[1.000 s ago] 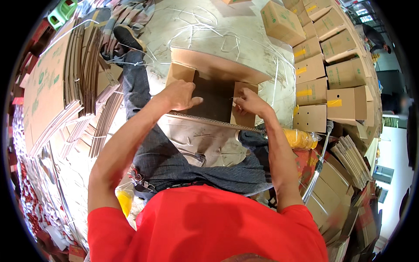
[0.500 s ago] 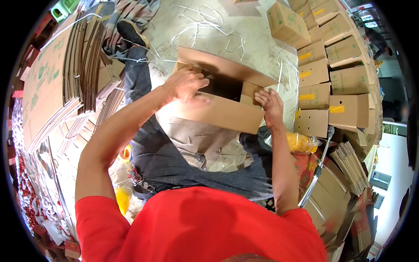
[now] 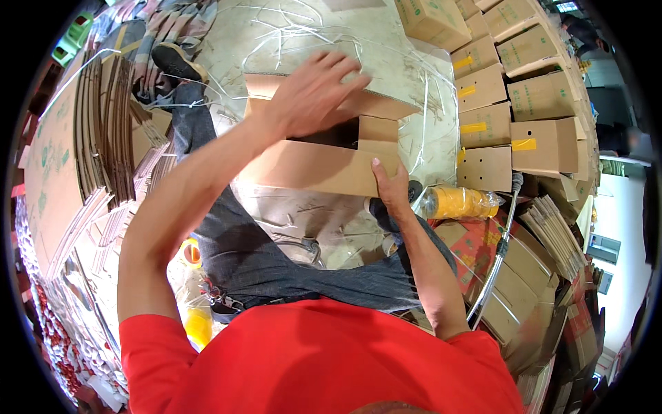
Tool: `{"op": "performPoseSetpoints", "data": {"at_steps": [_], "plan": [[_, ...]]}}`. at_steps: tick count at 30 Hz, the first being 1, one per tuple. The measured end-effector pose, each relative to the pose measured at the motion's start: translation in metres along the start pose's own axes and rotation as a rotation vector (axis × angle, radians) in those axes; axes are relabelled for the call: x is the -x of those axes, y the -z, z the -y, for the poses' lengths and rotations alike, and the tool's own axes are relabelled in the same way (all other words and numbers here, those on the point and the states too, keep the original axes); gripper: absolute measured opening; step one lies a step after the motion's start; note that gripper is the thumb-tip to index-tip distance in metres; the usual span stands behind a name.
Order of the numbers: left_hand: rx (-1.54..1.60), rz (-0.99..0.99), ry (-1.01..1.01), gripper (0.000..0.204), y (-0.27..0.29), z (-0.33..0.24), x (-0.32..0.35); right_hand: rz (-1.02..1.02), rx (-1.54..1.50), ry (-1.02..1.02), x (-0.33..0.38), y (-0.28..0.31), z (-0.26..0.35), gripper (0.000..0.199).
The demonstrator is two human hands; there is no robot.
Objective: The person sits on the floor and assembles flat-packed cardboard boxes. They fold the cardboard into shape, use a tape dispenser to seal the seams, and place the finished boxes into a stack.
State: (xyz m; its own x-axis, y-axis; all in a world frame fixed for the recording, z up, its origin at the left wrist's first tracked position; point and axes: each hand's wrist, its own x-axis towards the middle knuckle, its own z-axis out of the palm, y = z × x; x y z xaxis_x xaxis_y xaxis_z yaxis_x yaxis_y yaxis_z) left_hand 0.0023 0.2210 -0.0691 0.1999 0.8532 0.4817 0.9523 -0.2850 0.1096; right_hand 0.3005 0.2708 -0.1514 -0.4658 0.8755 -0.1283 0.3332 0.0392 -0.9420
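Note:
Between my spread legs stands a cardboard box (image 3: 310, 165), its top open and its inside dark. The long far flap is up and the near flap hangs over the front; a short flap on the right is folded inward. My left hand (image 3: 318, 95) is over the box's far left part, fingers stretched and somewhat blurred, holding nothing. It hides part of the far flap. At the near right corner, my right hand (image 3: 392, 185) grips the box, thumb on the front panel and the other fingers hidden behind the edge.
Flattened cartons (image 3: 103, 131) are stacked at left. Finished boxes (image 3: 483, 127) rise in rows at right. Rolls of yellow tape (image 3: 460, 203) lie near a metal pole (image 3: 494, 276). White straps (image 3: 289, 34) litter the floor beyond the box.
My left hand has lifted off the box's left end and swung up and right across it. My right hand has moved from the right flap down to the near right corner.

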Motion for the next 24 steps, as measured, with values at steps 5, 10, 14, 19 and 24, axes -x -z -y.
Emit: {"op": "performPoseSetpoints", "data": {"at_steps": [5,10,14,19,24], "plan": [[0.224,0.717,0.257,0.053,-0.001,0.026,-0.085,-0.016,0.092,0.096,-0.001,-0.001,-0.001,0.032],[0.678,0.635,0.177,0.053,-0.024,-0.009,-0.021,-0.033,0.144,0.152,-0.001,0.003,-0.002,0.045],[0.158,0.296,-0.015,0.046,-0.050,-0.037,0.028,-0.052,0.110,0.246,0.004,0.000,0.000,0.055],[0.142,0.272,0.022,0.045,-0.057,-0.041,0.033,-0.055,0.164,0.204,0.005,-0.002,0.006,0.056],[0.107,0.233,0.044,0.042,-0.054,-0.049,0.033,-0.038,0.148,0.207,0.003,0.000,0.007,0.056]]}}
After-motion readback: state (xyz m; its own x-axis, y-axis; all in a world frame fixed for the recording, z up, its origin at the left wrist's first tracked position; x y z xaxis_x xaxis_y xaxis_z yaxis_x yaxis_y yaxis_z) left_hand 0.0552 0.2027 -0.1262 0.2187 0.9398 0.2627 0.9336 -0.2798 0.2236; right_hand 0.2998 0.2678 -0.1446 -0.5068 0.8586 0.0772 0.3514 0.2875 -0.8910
